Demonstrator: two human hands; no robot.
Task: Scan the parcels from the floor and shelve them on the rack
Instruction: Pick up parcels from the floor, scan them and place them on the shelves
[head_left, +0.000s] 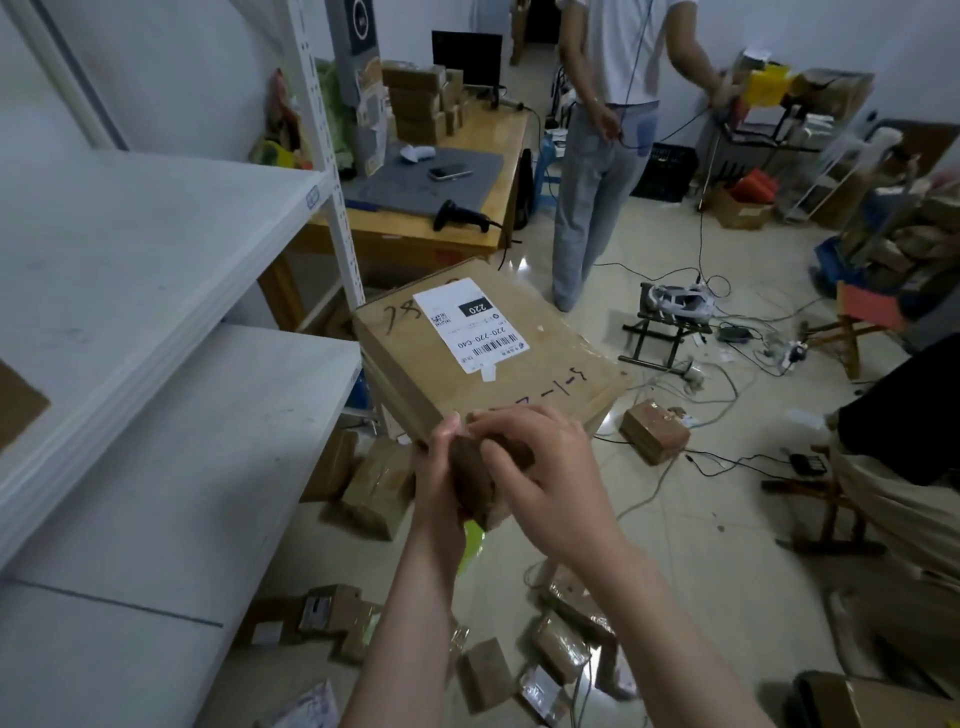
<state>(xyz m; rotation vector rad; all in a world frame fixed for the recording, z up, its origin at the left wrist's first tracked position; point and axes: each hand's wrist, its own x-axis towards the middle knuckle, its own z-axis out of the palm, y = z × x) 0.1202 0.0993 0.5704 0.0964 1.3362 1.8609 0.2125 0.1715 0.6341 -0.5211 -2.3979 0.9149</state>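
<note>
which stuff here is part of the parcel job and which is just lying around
job: box, small parcel, floor parcels, rack, scanner
lying about: phone, stool, cables, monitor

White walls (208, 62) enclose a glossy beige tiled floor (691, 545) strewn with cables (727, 384). At 12 o'clock a wooden desk (498, 140) carries a dark monitor (466, 52) and grey mat (415, 187). A folding stool (660, 338) stands at 3 o'clock.
</note>
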